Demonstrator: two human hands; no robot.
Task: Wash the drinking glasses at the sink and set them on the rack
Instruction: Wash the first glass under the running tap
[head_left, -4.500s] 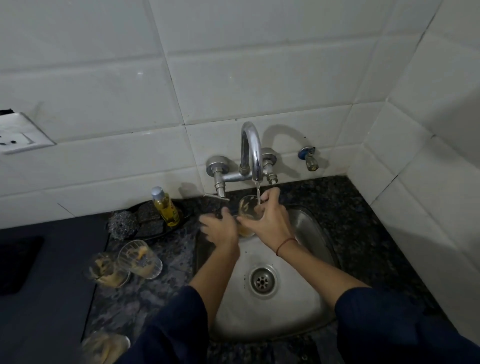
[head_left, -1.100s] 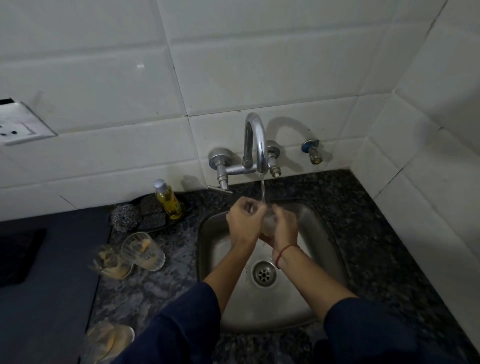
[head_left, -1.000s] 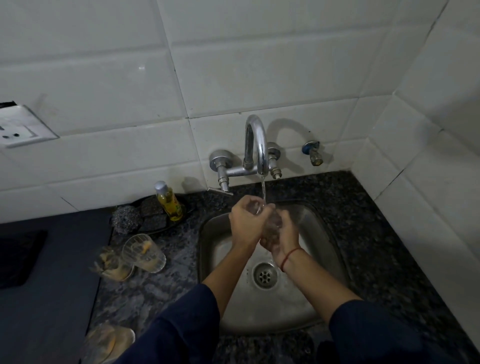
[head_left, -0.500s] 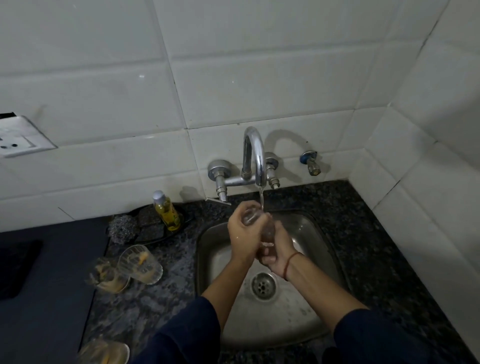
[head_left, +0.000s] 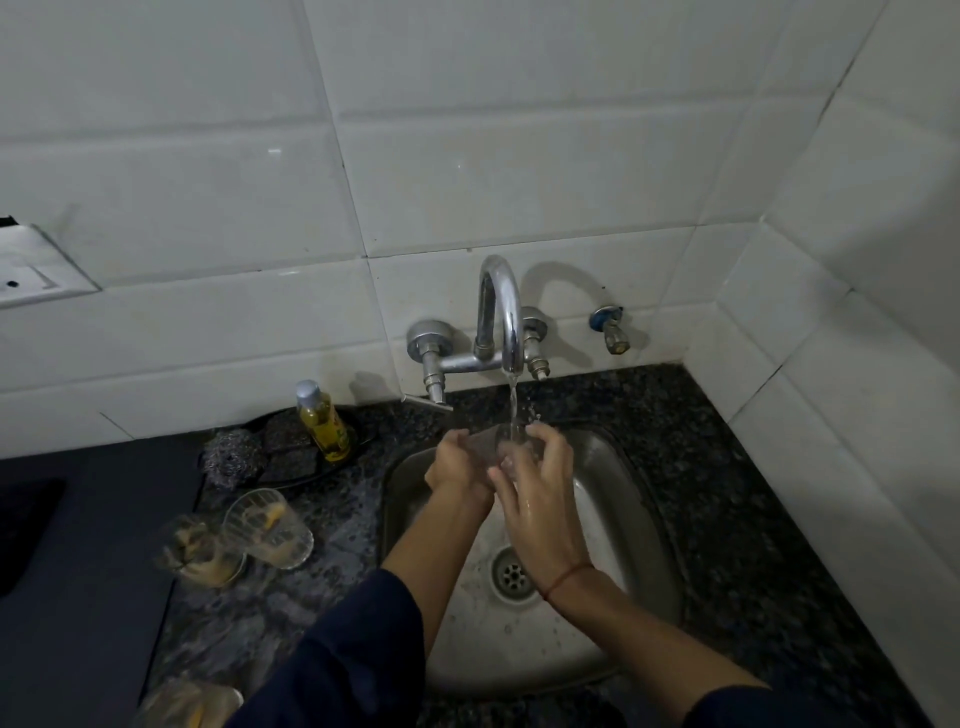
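Both hands hold one clear drinking glass (head_left: 493, 448) over the steel sink (head_left: 628, 525), right under the running tap (head_left: 500, 317). My left hand (head_left: 457, 465) grips its left side, and my right hand (head_left: 537, 493) wraps its right side with fingers spread over it. Water runs onto the glass. Two dirty glasses with yellowish residue (head_left: 270, 527) (head_left: 200, 553) stand on the counter left of the sink. A third dirty glass (head_left: 187, 704) shows at the bottom left edge. No rack is in view.
A yellow soap bottle (head_left: 322, 421), a steel scrubber (head_left: 231, 452) and dark scrub pads (head_left: 291, 457) sit on a dish behind the dirty glasses. The dark granite counter (head_left: 727, 493) meets a tiled wall on the right. A wall socket (head_left: 31, 270) is at far left.
The glass has been turned under the stream. My right hand moved from under the glass to its right side, fingers spread. My left hand shifted lower and left.
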